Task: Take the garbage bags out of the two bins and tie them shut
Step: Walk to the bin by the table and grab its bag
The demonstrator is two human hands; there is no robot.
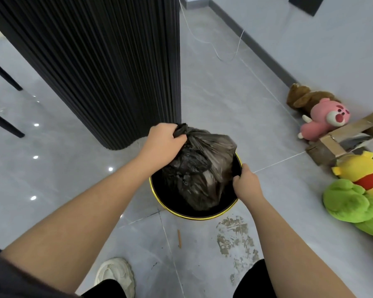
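Black plastic, thin and crinkled, makes up the garbage bag [202, 168], which sits partly out of the bin [194, 217]. Its lower part is down inside, and its gathered neck stands above the bin's far rim. The left hand [163, 143] is clenched round that bunched neck, fingers and thumb wrapped over the plastic, above the bin's far-left edge. The right hand [246, 183] curls its fingers over the bin's right rim. Whether it also pinches some bag plastic there I cannot tell. The bin is round and dark inside, with a yellow band along its rim, and it stands on grey floor tiles [213, 104].

Just beyond the bin, to its far left, rises a black fluted column [106, 72]. Well beyond the bin a white cable [224, 46] trails over the floor beside the wall. To the bin's right, along the wall, lie soft toys. A brown toy [304, 97] and a pink toy [327, 121] are farthest from it. Then come an open cardboard box [336, 143], a yellow toy [357, 166] with a red shirt, and a green toy [349, 203] about level with the bin's near rim. On the near side of the bin a thin brown stick [179, 238] lies on the tile, with a patch of brownish stains [235, 237] to its right. Nearer than the bin again, a pale shoe [114, 274] shows beside dark trouser legs.
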